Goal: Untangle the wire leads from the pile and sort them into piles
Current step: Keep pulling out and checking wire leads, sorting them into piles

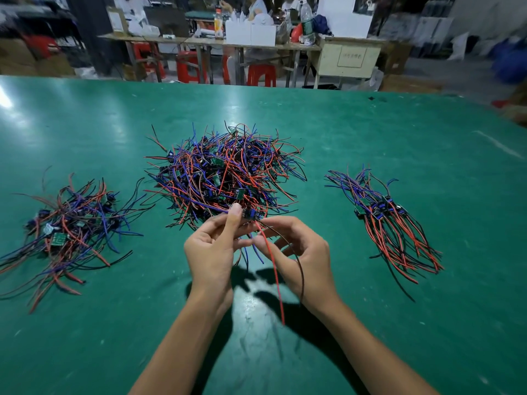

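A big tangled pile (225, 169) of red, blue and black wire leads with small green boards lies mid-table. A looser heap (68, 232) lies at the left. A neat, aligned pile (390, 223) lies at the right. Just in front of the big pile, my left hand (214, 252) pinches a wire lead unit (251, 215) between thumb and fingers. My right hand (299, 255) grips that unit's red wire (275, 275) and black wire (299, 269), which hang down toward me.
The green table mat (370, 132) stretches wide around the piles. Beyond its far edge stand a workbench (216, 44) with boxes and bottles, red stools (188, 67), and seated people in the background.
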Demonstrator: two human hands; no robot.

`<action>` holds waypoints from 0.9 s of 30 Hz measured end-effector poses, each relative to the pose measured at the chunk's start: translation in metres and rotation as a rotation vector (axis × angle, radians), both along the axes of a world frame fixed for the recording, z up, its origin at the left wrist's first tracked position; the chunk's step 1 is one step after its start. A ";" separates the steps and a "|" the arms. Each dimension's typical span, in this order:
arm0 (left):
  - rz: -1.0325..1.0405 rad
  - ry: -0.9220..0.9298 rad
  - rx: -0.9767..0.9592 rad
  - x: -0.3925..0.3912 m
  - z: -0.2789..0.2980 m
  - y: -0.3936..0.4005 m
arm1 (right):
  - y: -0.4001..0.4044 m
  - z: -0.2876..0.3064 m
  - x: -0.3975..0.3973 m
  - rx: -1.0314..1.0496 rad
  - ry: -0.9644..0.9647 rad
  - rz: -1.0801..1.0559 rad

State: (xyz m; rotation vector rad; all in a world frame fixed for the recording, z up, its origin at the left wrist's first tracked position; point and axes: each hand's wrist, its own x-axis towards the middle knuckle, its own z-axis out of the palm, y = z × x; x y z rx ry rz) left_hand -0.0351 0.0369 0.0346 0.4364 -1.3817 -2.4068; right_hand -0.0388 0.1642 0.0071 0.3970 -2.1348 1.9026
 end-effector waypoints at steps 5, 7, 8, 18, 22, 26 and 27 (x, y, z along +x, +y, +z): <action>-0.030 0.018 -0.010 0.001 0.000 0.000 | 0.003 0.009 0.001 -0.204 -0.168 0.061; -0.058 0.034 -0.020 0.003 0.001 0.002 | 0.005 0.013 -0.001 -0.326 -0.261 0.075; -0.078 0.043 -0.025 0.004 0.001 0.002 | 0.005 0.015 -0.002 -0.391 -0.311 0.073; -0.358 0.246 -0.293 0.005 -0.005 0.001 | 0.028 0.028 -0.015 -0.829 -0.666 0.213; -0.361 0.314 -0.491 0.001 -0.009 -0.003 | 0.044 0.030 -0.021 -0.732 -0.634 0.248; -0.355 0.328 -0.409 -0.002 -0.008 -0.005 | 0.051 0.030 -0.022 -0.604 -0.617 0.208; -0.363 0.328 -0.379 -0.002 -0.007 -0.005 | 0.051 0.030 -0.022 -0.600 -0.618 0.204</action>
